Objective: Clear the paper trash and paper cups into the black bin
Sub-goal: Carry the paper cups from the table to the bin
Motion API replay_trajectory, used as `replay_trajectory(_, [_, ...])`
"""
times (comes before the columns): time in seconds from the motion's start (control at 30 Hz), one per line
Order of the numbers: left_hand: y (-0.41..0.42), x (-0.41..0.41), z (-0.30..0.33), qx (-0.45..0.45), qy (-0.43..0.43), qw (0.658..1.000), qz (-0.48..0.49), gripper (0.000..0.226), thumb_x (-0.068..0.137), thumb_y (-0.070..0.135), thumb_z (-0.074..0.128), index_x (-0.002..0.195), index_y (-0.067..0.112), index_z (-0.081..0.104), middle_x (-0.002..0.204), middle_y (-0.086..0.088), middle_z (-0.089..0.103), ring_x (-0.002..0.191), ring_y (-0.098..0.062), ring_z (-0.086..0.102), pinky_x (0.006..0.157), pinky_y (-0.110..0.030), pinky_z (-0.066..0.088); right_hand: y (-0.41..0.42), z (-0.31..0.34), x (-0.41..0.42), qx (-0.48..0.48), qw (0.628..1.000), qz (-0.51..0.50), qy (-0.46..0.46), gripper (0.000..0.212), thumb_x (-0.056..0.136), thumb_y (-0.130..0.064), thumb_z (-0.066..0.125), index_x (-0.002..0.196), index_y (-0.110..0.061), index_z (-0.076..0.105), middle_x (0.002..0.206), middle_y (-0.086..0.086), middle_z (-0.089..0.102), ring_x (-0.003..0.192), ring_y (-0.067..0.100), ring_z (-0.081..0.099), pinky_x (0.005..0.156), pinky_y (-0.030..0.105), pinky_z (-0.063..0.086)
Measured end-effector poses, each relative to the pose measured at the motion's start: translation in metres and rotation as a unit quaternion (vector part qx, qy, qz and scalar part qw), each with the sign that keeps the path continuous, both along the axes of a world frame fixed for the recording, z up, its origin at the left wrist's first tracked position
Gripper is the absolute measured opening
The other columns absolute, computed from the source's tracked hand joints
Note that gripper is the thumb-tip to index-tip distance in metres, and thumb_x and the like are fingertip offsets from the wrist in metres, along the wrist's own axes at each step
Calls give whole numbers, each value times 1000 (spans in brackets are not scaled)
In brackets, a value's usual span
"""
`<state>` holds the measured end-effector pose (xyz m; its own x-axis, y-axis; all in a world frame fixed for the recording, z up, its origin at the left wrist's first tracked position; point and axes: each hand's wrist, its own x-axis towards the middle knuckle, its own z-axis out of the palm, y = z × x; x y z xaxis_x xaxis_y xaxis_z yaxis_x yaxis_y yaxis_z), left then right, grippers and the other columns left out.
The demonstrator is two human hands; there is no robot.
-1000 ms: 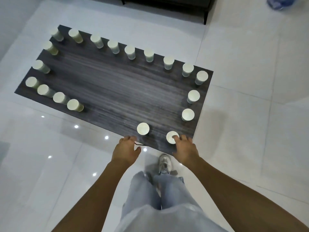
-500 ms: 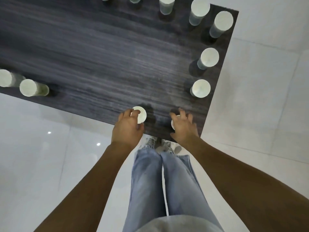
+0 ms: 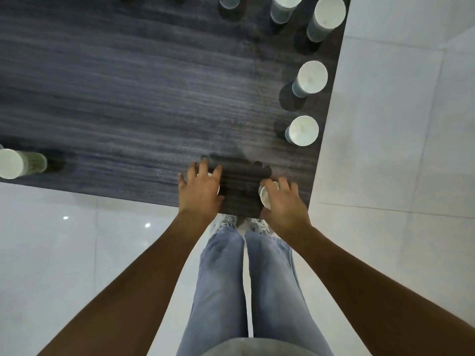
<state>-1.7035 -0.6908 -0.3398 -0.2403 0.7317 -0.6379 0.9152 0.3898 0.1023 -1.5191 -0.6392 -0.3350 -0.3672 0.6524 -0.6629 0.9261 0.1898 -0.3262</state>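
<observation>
Reaching down over the near edge of the dark bench (image 3: pixel 128 98), the left hand (image 3: pixel 199 192) covers a paper cup (image 3: pixel 218 189) with fingers spread and curved over it, while the right hand (image 3: pixel 284 201) curls round a second cup (image 3: pixel 264 196) at its rim. Beyond the right hand, more cups (image 3: pixel 302 131) stand along the bench's right edge; another cup (image 3: pixel 15 164) stands far off the left hand's outer side. The black bin is out of view.
</observation>
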Motion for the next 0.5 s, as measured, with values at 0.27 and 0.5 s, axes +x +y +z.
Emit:
replay_trajectory(0.27, [-9, -1, -17, 11, -36, 999, -13, 53, 88, 26, 65, 135, 20, 41, 141, -9, 39, 130, -30, 37, 103, -44, 42, -11, 6, -4, -16, 999, -45, -17, 65, 84, -27, 70, 140, -26, 36, 148, 2, 33, 134, 27, 31, 107, 41, 39])
replay_trajectory(0.5, [-8, 9, 39, 28, -57, 993, -97, 48, 87, 26, 64, 131, 20, 45, 134, -6, 43, 124, -26, 40, 95, -40, 46, -28, 53, 9, 18, 992, -126, -7, 61, 83, -27, 72, 135, -25, 41, 141, 4, 38, 126, 26, 37, 98, 37, 45])
